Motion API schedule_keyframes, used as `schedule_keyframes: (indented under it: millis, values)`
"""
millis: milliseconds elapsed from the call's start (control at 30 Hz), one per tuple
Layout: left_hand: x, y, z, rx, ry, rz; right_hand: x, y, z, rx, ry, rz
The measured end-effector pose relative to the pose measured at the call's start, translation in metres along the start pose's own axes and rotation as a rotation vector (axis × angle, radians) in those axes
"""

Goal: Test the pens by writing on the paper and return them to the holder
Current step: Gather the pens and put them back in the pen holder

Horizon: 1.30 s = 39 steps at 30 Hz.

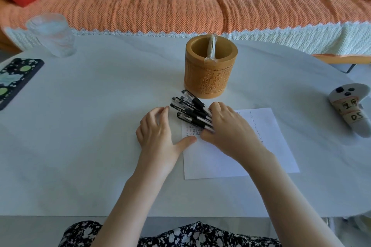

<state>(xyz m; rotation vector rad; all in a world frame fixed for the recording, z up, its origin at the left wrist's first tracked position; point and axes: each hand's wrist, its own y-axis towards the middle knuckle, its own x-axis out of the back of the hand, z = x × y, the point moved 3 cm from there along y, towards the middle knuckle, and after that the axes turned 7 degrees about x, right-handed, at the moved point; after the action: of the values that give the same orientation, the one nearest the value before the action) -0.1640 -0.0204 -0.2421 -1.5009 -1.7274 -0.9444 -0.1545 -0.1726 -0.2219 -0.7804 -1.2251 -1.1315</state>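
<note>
Gripping the black pens (190, 113) in a bundle, my right hand (226, 126) has its fingers and thumb curled round their writing ends. They lie fanned over the top left corner of the paper (241, 158), caps pointing away to the left, just in front of the carved holder (210, 78). My left hand (156, 132) is relaxed and holds nothing, its thumb resting on the left edge of the paper and its fingertips close by the pen caps, above the white table (80, 136).

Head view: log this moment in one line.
pens: bundled, lying across paper corner | right hand: grips pens | left hand: open beside pens | holder: upright behind pens
</note>
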Motion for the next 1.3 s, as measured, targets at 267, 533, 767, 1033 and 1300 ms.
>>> schedule_keyframes:
  millis: [267, 533, 767, 1033, 1300]
  values:
    - [0.000, -0.001, -0.001, 0.007, 0.008, 0.003, 0.002, 0.000, 0.001, -0.080, 0.093, -0.015]
    - [-0.001, 0.000, 0.000, 0.015, -0.001, 0.042, 0.028, -0.015, -0.006, -0.175, 0.679, -0.192]
    - [0.014, 0.012, -0.002, 0.053, -0.265, -0.006, 0.038, -0.028, -0.015, -0.238, 1.289, -0.299]
    - [0.023, 0.073, -0.058, 0.007, -0.504, 0.222, 0.047, -0.030, -0.012, -0.258, 1.533, -0.369]
    - [0.019, 0.113, -0.082, -0.066, -0.586, 0.256, 0.056, -0.027, -0.014, -0.255, 1.581, -0.410]
